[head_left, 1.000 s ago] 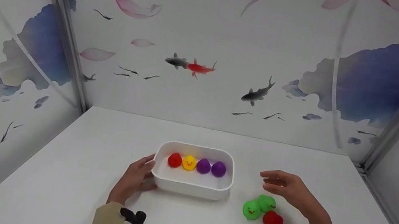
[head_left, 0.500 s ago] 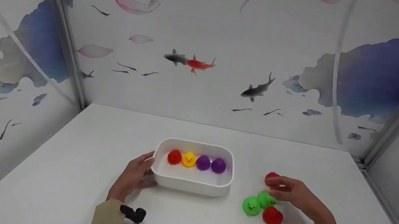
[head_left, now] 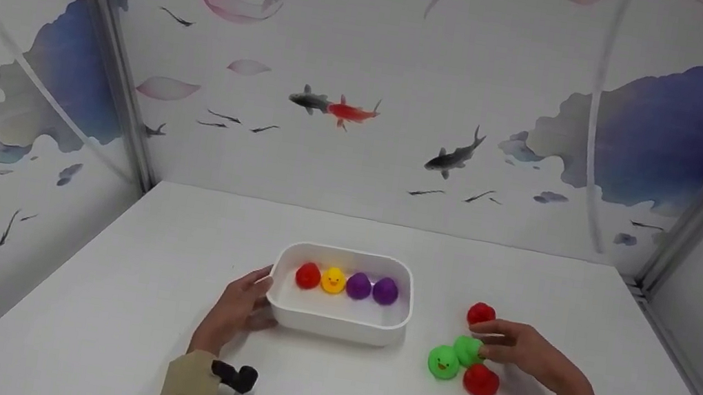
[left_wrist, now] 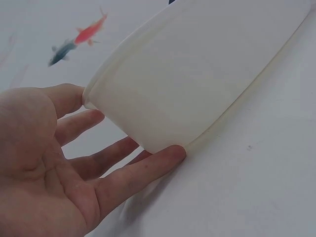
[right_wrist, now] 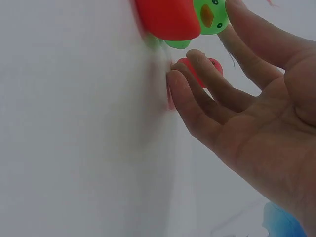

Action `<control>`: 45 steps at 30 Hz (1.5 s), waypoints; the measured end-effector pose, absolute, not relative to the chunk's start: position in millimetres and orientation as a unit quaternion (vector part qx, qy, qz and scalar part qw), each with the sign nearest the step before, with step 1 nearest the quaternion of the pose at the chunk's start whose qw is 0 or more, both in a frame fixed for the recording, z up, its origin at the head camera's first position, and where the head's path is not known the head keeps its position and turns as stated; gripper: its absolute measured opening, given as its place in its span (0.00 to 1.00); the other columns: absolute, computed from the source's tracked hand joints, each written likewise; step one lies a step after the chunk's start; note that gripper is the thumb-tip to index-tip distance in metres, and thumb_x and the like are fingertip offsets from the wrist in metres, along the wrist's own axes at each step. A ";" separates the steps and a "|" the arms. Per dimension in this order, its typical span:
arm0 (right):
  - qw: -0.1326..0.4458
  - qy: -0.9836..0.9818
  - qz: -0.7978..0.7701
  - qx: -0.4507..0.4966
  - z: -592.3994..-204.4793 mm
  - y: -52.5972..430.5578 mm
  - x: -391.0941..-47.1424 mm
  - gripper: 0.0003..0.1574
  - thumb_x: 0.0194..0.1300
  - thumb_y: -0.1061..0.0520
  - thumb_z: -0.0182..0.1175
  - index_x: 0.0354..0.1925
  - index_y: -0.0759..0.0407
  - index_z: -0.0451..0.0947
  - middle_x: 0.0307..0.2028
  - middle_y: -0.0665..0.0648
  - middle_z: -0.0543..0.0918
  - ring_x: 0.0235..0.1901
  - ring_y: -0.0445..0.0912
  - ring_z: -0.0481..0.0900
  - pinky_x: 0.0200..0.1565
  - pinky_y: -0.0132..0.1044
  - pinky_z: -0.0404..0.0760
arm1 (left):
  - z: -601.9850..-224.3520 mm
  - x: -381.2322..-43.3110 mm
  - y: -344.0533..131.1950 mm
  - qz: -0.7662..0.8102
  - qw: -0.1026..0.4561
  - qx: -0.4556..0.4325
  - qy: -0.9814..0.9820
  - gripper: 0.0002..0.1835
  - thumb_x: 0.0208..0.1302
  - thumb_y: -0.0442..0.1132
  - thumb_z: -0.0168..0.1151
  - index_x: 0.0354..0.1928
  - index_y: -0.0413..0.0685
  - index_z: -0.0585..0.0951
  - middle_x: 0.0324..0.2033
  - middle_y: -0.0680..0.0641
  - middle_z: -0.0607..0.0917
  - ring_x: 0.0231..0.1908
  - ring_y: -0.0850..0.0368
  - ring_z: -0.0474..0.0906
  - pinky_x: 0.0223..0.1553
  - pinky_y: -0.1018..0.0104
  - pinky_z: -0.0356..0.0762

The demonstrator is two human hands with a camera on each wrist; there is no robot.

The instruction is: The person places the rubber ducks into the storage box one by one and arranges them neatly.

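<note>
Fingers (right_wrist: 185,98) of the right hand (head_left: 526,355) are parted and loosely bent, holding nothing. Its thumb is at the rear green duck (head_left: 465,349); whether they touch I cannot tell. The far red duck (head_left: 480,312) sits just beyond the fingertips, the near red duck (head_left: 480,383) on the person's side, the front green duck (head_left: 444,362) to the left. The left hand (head_left: 238,306) rests fingers and thumb against the box (head_left: 332,329) at its left end without wrapping round it. A strip of table (head_left: 419,326) divides the box's right end from these ducks. Inside the rim (head_left: 333,318) a red toy (head_left: 308,276), a yellow duck (head_left: 333,281) and two purple toys (head_left: 358,286) form a row, box floor (head_left: 322,302) showing in front. The back wall (head_left: 360,185) stands well beyond.
</note>
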State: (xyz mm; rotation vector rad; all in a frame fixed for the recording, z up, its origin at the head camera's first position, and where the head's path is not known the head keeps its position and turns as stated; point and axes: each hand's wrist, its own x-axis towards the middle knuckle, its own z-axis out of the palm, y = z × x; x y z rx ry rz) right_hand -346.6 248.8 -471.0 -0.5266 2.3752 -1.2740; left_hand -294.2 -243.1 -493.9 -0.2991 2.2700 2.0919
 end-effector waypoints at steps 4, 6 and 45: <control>0.196 0.850 -0.452 -0.190 -474.1 249.3 -347.5 0.31 0.67 0.51 0.65 0.65 0.61 0.75 0.66 0.66 0.74 0.67 0.65 0.71 0.62 0.51 0.81 | -494.1 -293.0 -242.2 0.676 0.019 -0.090 0.731 0.28 0.78 0.50 0.50 0.76 0.57 0.63 0.71 0.39 0.72 0.65 0.39 0.75 0.54 0.49 0.84; 0.195 0.852 -0.449 -0.187 -474.7 248.9 -347.0 0.31 0.66 0.51 0.65 0.64 0.61 0.76 0.66 0.66 0.75 0.66 0.63 0.72 0.61 0.50 0.82 | -494.2 -292.4 -241.7 0.678 0.020 -0.089 0.730 0.29 0.78 0.50 0.50 0.76 0.57 0.63 0.71 0.39 0.71 0.65 0.39 0.75 0.54 0.48 0.84; 0.126 0.875 -0.454 -0.114 -448.5 220.5 -335.9 0.27 0.64 0.45 0.68 0.54 0.58 0.78 0.56 0.60 0.79 0.55 0.51 0.79 0.54 0.46 0.85 | -495.2 -294.5 -243.5 0.690 0.024 -0.091 0.718 0.28 0.78 0.49 0.50 0.76 0.58 0.64 0.71 0.39 0.71 0.66 0.39 0.74 0.54 0.48 0.84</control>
